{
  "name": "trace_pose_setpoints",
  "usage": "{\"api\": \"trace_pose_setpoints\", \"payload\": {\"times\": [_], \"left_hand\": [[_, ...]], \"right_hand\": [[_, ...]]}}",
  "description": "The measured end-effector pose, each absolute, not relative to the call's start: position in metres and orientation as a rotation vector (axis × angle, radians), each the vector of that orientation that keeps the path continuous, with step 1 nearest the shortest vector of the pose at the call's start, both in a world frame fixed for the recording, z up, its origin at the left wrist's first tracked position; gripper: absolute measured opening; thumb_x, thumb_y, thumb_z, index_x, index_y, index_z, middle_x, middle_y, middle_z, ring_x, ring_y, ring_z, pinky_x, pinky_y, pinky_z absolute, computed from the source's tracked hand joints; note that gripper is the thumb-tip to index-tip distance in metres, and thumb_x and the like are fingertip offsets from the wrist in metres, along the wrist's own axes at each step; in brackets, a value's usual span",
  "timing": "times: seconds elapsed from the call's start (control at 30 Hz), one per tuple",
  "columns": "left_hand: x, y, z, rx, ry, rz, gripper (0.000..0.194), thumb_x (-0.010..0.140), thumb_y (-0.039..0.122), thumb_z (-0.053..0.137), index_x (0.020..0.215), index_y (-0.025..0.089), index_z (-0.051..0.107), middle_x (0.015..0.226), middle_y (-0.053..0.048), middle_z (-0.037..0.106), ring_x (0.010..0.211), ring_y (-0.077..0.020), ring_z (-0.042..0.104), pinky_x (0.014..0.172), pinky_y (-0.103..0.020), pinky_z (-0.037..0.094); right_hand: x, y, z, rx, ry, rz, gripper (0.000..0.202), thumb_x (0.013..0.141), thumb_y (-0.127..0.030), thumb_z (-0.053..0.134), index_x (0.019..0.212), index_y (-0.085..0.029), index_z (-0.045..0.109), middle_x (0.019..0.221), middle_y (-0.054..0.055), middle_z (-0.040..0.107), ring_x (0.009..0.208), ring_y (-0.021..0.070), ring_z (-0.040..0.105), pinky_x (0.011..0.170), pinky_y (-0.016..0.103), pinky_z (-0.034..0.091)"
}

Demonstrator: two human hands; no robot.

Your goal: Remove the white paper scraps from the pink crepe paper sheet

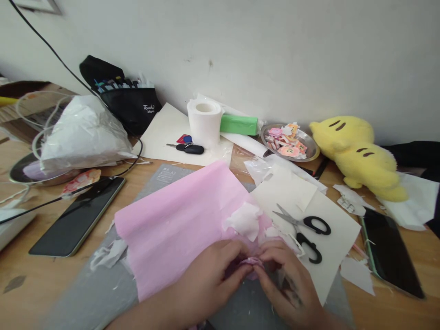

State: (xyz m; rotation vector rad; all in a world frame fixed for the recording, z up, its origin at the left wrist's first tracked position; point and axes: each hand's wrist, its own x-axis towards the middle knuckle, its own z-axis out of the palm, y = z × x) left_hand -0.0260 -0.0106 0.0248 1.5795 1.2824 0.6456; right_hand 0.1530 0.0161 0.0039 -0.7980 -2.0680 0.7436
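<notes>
Both hands meet low in the middle of the head view, pinching a small crumpled piece of pink paper (pixel 252 261) between thumbs and fingers. My left hand (pixel 220 268) grips its left side, and my right hand (pixel 287 275) holds the right side. Much of the piece is hidden by the fingers. Beneath and behind them a large pink paper sheet (pixel 182 220) lies over a grey cutting mat (pixel 96 284). A torn white scrap (pixel 244 221) rests on the pink sheet just beyond the fingertips. Open black-handled scissors (pixel 302 225) lie on cream paper (pixel 330 256) to the right.
Phones lie left (pixel 77 215) and right (pixel 392 252). Behind are a white paper roll (pixel 205 123), keys (pixel 189 149), a green pack (pixel 239 124), a metal bowl (pixel 313 149) of cutouts and yellow plush toys (pixel 367 160). A plastic bag (pixel 82 133) and black pen case (pixel 130 107) stand left.
</notes>
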Motion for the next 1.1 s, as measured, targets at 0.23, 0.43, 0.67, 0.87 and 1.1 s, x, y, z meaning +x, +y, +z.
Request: {"api": "trace_pose_setpoints", "payload": {"times": [0.23, 0.43, 0.67, 0.87, 1.1], "left_hand": [[-0.026, -0.01, 0.025, 1.509, 1.271, 0.705, 0.013, 0.089, 0.026, 0.051, 0.09, 0.019, 0.062, 0.083, -0.001, 0.067, 0.074, -0.0141, 0.059, 0.067, -0.023, 0.045], [-0.027, -0.008, 0.027, 1.654, 1.289, 0.661, 0.019, 0.09, 0.025, 0.048, 0.082, 0.019, 0.065, 0.079, -0.002, 0.068, 0.075, -0.0159, 0.059, 0.071, -0.027, 0.043], [-0.028, -0.005, 0.03, 1.719, 1.603, 0.598, 0.008, 0.078, 0.03, 0.066, 0.082, 0.023, 0.064, 0.091, -0.002, 0.067, 0.093, -0.0253, 0.054, 0.085, -0.043, 0.035], [-0.033, -0.008, 0.022, 1.626, 1.752, 0.697, 0.02, 0.087, 0.027, 0.05, 0.106, 0.029, 0.056, 0.114, -0.004, 0.061, 0.112, -0.0289, 0.048, 0.095, -0.052, 0.028], [-0.031, -0.007, 0.017, 1.563, 1.816, 0.679, 0.052, 0.086, 0.021, 0.049, 0.134, 0.033, 0.037, 0.144, -0.011, 0.035, 0.132, -0.032, 0.033, 0.102, -0.059, 0.022]], "right_hand": [[0.154, 0.015, 0.003, -0.865, -2.0, 0.815, 0.013, 0.084, -0.012, 0.055, 0.09, -0.023, 0.054, 0.077, -0.001, 0.062, 0.065, 0.0118, 0.06, 0.058, 0.019, 0.049], [0.152, 0.017, 0.009, -0.891, -2.045, 0.841, 0.008, 0.086, -0.013, 0.052, 0.085, -0.021, 0.054, 0.07, -0.001, 0.058, 0.061, 0.0115, 0.057, 0.055, 0.02, 0.047], [0.19, 0.061, 0.035, -1.214, -2.48, 0.255, 0.012, 0.083, -0.032, 0.057, 0.085, -0.022, 0.063, 0.084, 0.006, 0.069, 0.076, 0.0252, 0.065, 0.065, 0.039, 0.049], [0.254, 0.081, 0.028, -1.693, -2.527, -0.141, 0.023, 0.071, -0.038, 0.065, 0.086, -0.021, 0.07, 0.087, 0.011, 0.073, 0.072, 0.0329, 0.068, 0.057, 0.042, 0.048], [0.244, 0.085, 0.028, -1.8, -2.488, 0.19, 0.032, 0.065, -0.038, 0.067, 0.09, -0.019, 0.071, 0.088, 0.01, 0.073, 0.07, 0.0299, 0.069, 0.057, 0.04, 0.054]]}}
